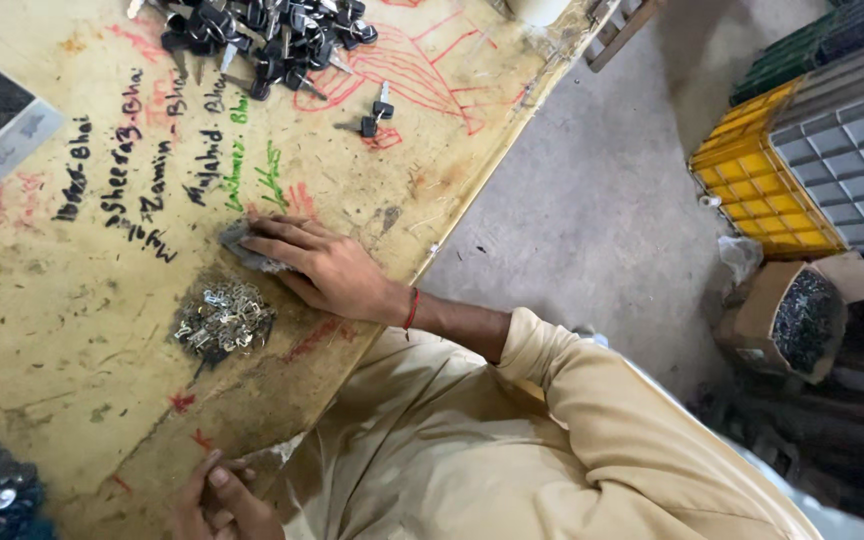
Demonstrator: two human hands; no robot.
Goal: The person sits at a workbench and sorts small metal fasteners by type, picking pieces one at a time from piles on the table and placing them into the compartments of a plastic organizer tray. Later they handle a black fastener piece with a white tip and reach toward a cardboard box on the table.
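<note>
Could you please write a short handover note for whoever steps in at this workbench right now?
Right hand: flat on the bench, fingers pressing a grey pad.
Left hand: at the near bench edge, fingers curled; whether it holds anything cannot be told.
Small pile of silver metal parts lies just beside the pad.
Heap of black-headed keys at the far end, two strays beside it.
How far the work has got cannot be told from this view.
</note>
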